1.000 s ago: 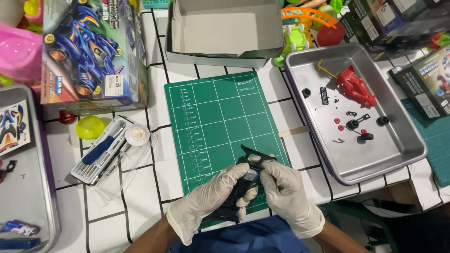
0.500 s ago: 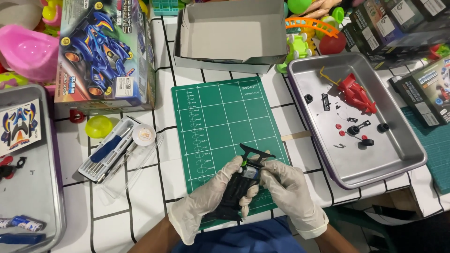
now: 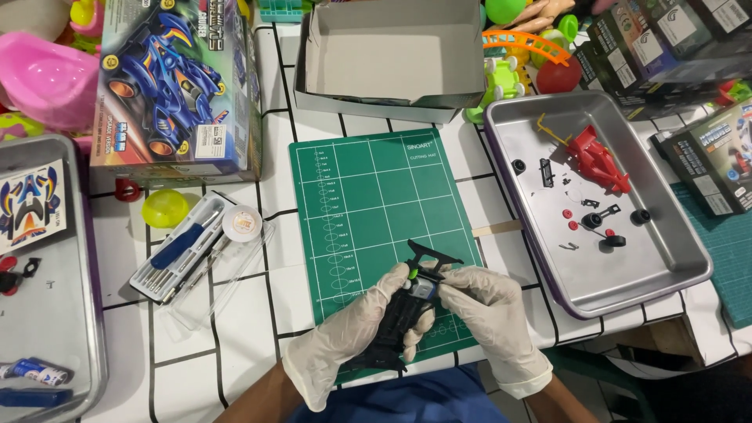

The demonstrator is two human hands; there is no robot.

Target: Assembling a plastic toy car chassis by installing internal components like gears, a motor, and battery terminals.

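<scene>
Right then, two gloved hands held a black toy car frame (image 3: 403,313) over the near edge of the green cutting mat (image 3: 368,211). The left hand (image 3: 348,341) had its grip closed around the frame from the side and underneath. The right hand (image 3: 489,313) had its grip pinched shut on the front end of the frame, where a small green bit showed. To the right of the mat sat a silver tray (image 3: 666,258) with a red car shell (image 3: 599,160) and small black wheels (image 3: 615,240). To the left of the mat lay a clear case of screwdrivers (image 3: 184,251). Past the far edge of the mat stood an open grey box (image 3: 392,59) on the white tiled counter (image 3: 243,313).
</scene>
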